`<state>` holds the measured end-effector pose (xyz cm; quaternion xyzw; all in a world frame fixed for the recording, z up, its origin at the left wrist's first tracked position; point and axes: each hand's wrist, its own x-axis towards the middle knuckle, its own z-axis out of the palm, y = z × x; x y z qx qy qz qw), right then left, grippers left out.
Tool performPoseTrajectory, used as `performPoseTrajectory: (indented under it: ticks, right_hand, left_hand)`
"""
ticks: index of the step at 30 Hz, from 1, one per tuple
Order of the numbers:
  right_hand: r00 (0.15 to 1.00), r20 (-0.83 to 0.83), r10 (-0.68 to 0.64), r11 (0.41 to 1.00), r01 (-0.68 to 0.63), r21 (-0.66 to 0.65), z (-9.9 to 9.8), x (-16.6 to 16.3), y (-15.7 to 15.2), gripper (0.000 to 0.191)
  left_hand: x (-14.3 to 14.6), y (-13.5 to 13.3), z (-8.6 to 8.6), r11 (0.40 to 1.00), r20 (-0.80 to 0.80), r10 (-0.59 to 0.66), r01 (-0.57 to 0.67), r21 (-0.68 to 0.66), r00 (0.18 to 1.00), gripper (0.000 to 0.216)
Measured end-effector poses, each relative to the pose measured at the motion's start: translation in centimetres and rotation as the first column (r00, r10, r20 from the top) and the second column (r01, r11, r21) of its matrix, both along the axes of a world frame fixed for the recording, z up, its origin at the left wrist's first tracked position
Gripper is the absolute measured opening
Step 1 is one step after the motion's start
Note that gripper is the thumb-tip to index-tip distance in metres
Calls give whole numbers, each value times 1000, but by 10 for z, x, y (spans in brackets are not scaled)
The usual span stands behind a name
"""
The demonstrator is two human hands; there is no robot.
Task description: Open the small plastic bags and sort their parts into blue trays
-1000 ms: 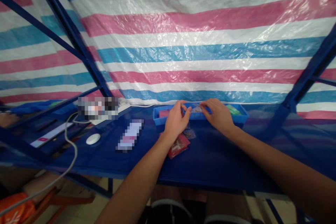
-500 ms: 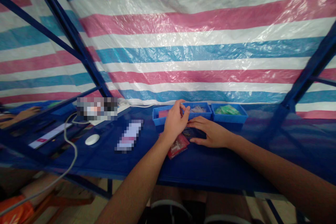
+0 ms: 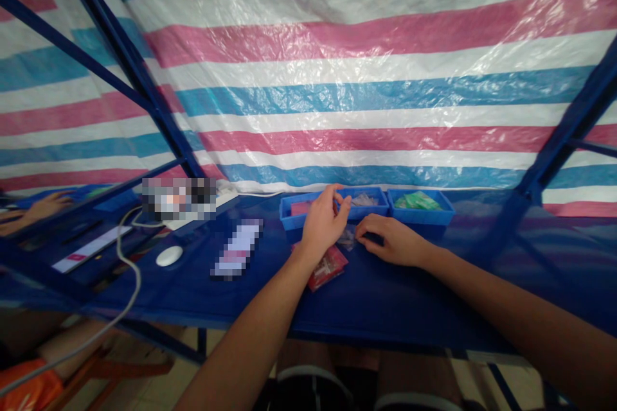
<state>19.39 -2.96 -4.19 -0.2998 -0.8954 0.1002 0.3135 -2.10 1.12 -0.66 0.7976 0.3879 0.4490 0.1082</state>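
My left hand [image 3: 326, 221] is over the front of the left and middle blue bins, its thumb apart from its loosely bent fingers and nothing visible between them. Beneath its wrist lies a red printed packet [image 3: 328, 268], partly covered by my forearm. A small clear plastic bag [image 3: 346, 238] is on the table between my hands. The bent fingers and thumb of my right hand [image 3: 390, 239] come together at the bag's right edge. Pink items [image 3: 299, 208] show in the left bin [image 3: 293, 223], and clear bags [image 3: 365, 200] in the middle bin [image 3: 369, 211].
The right bin [image 3: 421, 216] contains green packets [image 3: 417, 201]. To the left are a pixelated phone [image 3: 238, 248], a white mouse [image 3: 169, 256] and a grey cable [image 3: 130, 257]. A co-worker's hand [image 3: 51, 207] shows at far left. Striped sheeting [image 3: 366, 90] hangs behind the blue table [image 3: 385, 308].
My right hand has drawn slightly right, its spread fingers curling in. More of the clear bag shows between my hands. My left hand has barely moved.
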Motion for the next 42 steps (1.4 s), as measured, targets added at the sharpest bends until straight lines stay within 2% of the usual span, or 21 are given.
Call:
performPoseTrajectory:
  ticks: [5, 9, 14, 18, 23, 27, 30, 32, 35, 42]
  right_hand:
    - [996, -11, 90, 996, -90, -28, -7, -4, 0, 45]
    - [995, -5, 104, 993, -104, -64, -8, -5, 5, 30]
    - [998, 27, 61, 997, -60, -43, -1, -4, 4, 20]
    - [997, 66, 41, 999, -41, -5, 1, -5, 2, 18]
    - [994, 77, -75, 997, 74, 12, 4, -4, 0, 20]
    - [970, -117, -212, 977, 211, -20, 8, 3, 1, 19]
    - [869, -374, -325, 941, 257, -220, 9, 10, 5, 11]
    - [777, -513, -366, 913, 193, -359, 7, 13, 8, 11]
    - [694, -615, -373, 890, 80, -450, 6, 15, 10, 19]
    - [661, -662, -354, 869, -30, -494, 11, 6, 4, 39]
  left_hand:
    - [1, -2, 1, 1000, -4, -3, 3, -6, 1000, 30]
    - [1, -2, 2, 1000, -8, -13, 13, -3, 1000, 30]
    - [2, -2, 2, 1000, -15, -15, 15, -1, 1000, 30]
    - [2, -2, 1, 1000, -23, -17, 17, 5, 1000, 30]
    - [1, -1, 2, 1000, -22, -11, 11, -4, 1000, 30]
    - [0, -1, 4, 992, 16, -113, 114, -63, 993, 34]
    - [3, -2, 3, 964, 18, -243, 243, -110, 970, 38]
    - [5, -2, 0, 942, 16, -294, 292, -164, 956, 34]
    - [7, -1, -5, 915, 54, -318, 321, -246, 947, 24]
    - [6, -2, -5, 900, 128, -315, 339, -273, 940, 23]
